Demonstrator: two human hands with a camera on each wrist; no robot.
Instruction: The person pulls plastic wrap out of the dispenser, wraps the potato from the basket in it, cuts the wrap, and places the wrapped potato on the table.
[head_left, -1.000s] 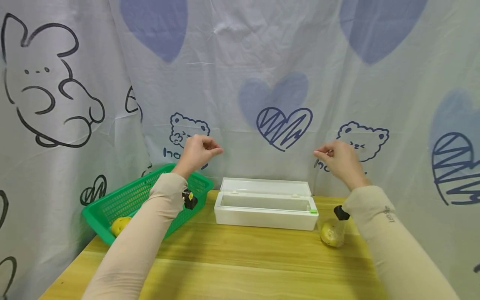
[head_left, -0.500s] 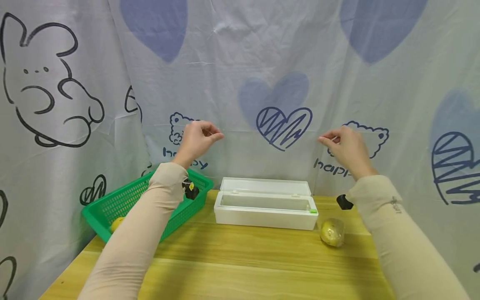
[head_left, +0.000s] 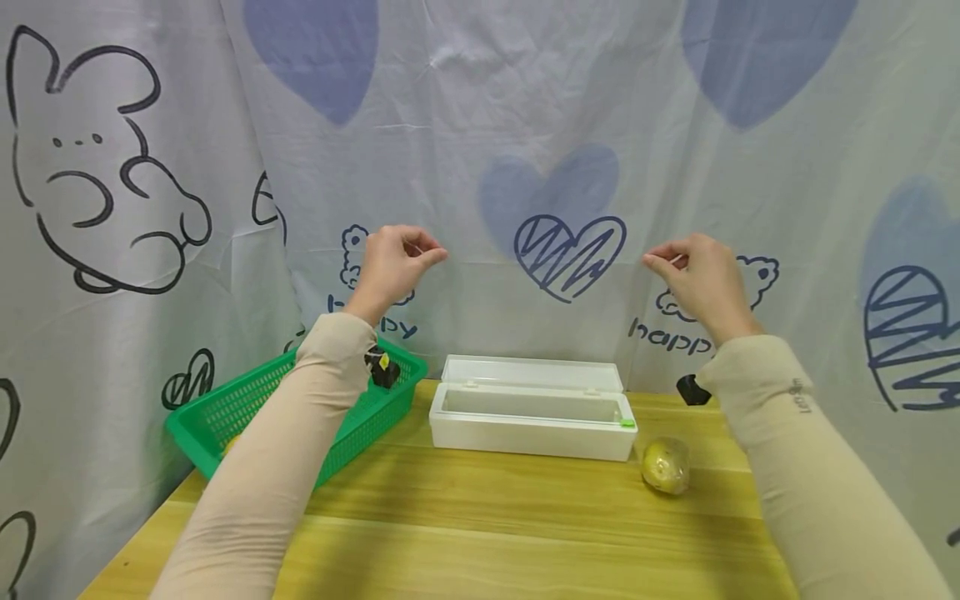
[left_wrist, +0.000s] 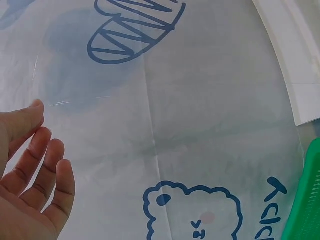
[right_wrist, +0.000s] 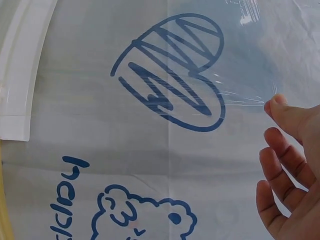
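Observation:
Between my raised hands stretches a sheet of clear cling film (right_wrist: 240, 97); creases fan out from the right fingertips. In the head view my left hand (head_left: 392, 265) pinches its left side between thumb and index finger. My right hand (head_left: 703, 279) pinches the right side the same way, its other fingers loosely curled. Both hands are high above a long white cling film dispenser (head_left: 531, 436), whose lid (head_left: 532, 372) stands open at the back. A green slider (head_left: 627, 423) sits at the dispenser's right end.
Right of the dispenser, a yellowish, potato-like item (head_left: 666, 467) in clear film lies on the wooden table (head_left: 480, 533). A green basket (head_left: 375, 435) stands at the left, partly behind the left sleeve; a bit of something yellow (head_left: 231, 445) shows inside. A printed curtain (head_left: 465, 108) hangs behind.
Both hands have risen, still pinching the film, and the right hand has shifted slightly to the right. The dispenser, basket and wrapped item have stayed put.

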